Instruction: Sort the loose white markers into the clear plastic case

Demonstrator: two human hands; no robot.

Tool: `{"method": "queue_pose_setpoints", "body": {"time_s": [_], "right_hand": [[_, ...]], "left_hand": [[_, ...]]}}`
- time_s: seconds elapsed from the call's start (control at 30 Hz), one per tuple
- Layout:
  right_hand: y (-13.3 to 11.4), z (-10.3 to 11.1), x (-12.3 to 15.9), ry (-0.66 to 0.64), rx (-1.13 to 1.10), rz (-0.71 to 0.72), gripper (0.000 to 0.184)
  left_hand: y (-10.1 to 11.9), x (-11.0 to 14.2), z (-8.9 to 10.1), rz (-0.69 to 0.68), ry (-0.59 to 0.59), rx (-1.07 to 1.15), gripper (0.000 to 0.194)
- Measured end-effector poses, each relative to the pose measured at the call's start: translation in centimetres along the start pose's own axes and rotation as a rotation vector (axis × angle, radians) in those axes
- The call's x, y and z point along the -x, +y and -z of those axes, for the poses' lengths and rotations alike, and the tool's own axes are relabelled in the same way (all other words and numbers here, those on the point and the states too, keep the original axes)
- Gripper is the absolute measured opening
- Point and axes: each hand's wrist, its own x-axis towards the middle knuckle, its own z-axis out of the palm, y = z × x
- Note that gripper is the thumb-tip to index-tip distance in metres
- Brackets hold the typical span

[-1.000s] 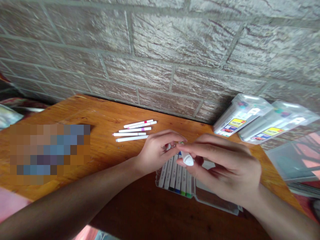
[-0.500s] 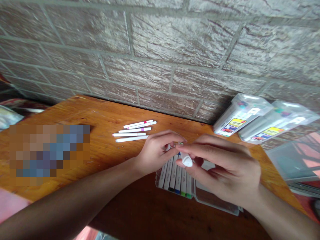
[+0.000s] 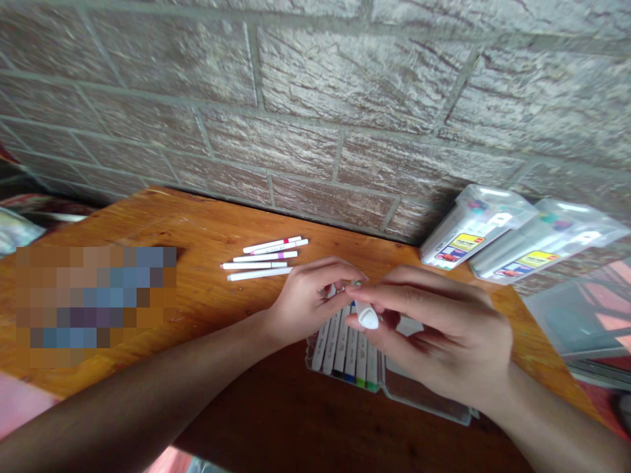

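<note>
My right hand pinches a white marker between thumb and fingers, its blunt white end tilted up towards me. At the marker's far end, where a bit of green shows, my left hand is closed with its fingertips on it; the exact grip is partly hidden. Below both hands lies an opened clear plastic case. Several white markers with black, blue and green ends lie side by side in its left half. Loose white markers with red, pink and purple bands rest just beyond my left hand.
Two clear marker cases with yellow labels stand against the brick wall at the back right. A pixelated patch covers something on the left of the wooden table. A transparent container is beyond the table's right edge.
</note>
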Motion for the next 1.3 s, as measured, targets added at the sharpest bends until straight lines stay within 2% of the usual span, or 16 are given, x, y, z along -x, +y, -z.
{"method": "queue_pose_setpoints", "body": {"time_s": [0.47,0.77,0.97,1.13,1.3], "right_hand": [[0.3,0.1,0.2,-0.001,0.003,0.001,0.031],[0.7,0.9,0.0,0.012,0.054,-0.016,0.025],[1.3,2.2,-0.2,0.018,0.075,-0.137,0.017],[2.1,3.1,-0.5,0.037,0.038,-0.310,0.006],[2.9,4.0,-0.8,-0.005,-0.122,-0.469,0.017]], "left_hand": [[-0.2,0.0,-0.1,0.010,-0.007,0.004,0.002],[-0.3,0.1,-0.1,0.015,-0.030,-0.003,0.013],[-0.6,0.2,-0.2,0.025,-0.016,-0.055,0.013],[-0.5,0.2,-0.1,0.053,-0.056,-0.058,0.014],[0.0,0.0,-0.1,0.041,-0.056,-0.073,0.016]]}}
